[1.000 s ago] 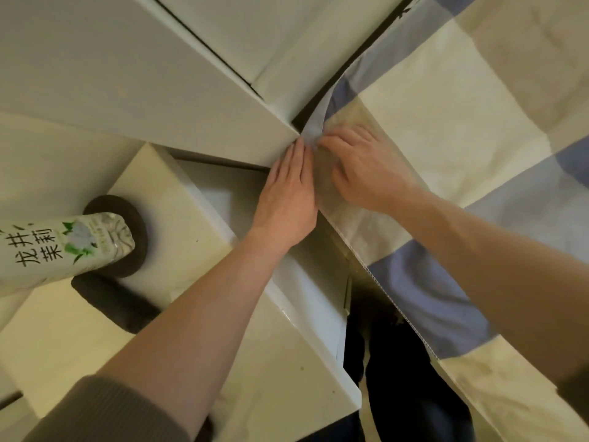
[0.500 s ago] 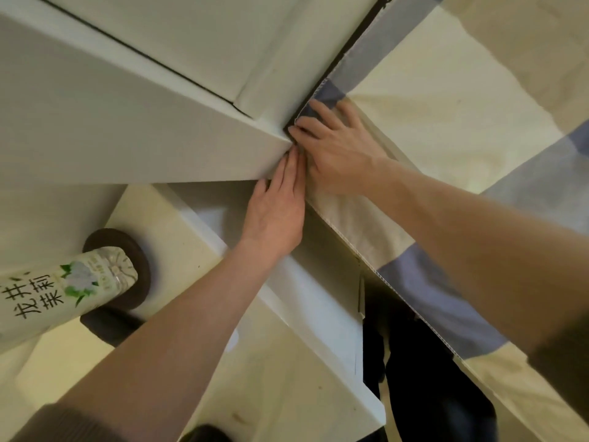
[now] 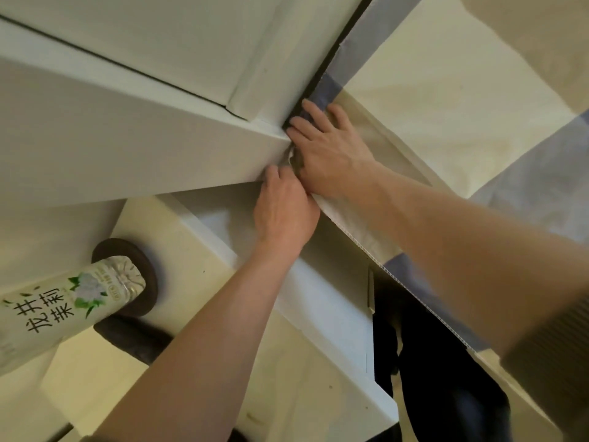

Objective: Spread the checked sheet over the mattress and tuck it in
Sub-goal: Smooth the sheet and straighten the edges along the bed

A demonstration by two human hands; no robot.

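Note:
The checked sheet (image 3: 446, 100), cream with blue-grey squares, covers the mattress on the right. Its corner lies at the dark gap beside the white headboard (image 3: 127, 148). My right hand (image 3: 328, 148) lies flat on that corner, fingers straight and pushing the cloth into the gap. My left hand (image 3: 283, 208) is just below it, fingers curled at the bunched corner of the sheet by the headboard's end. The fingertips of the left hand are hidden, so its grip on the cloth is unclear.
A white bedside cabinet (image 3: 318, 314) stands under my left arm. On it a tea bottle (image 3: 63, 307) with a green and white label stands on a dark round coaster (image 3: 146, 269). A dark gap (image 3: 430, 362) runs between cabinet and bed.
My right hand slid further up along the gap by the headboard. My left hand's fingers went from straight to curled at the sheet's corner. The view moved closer.

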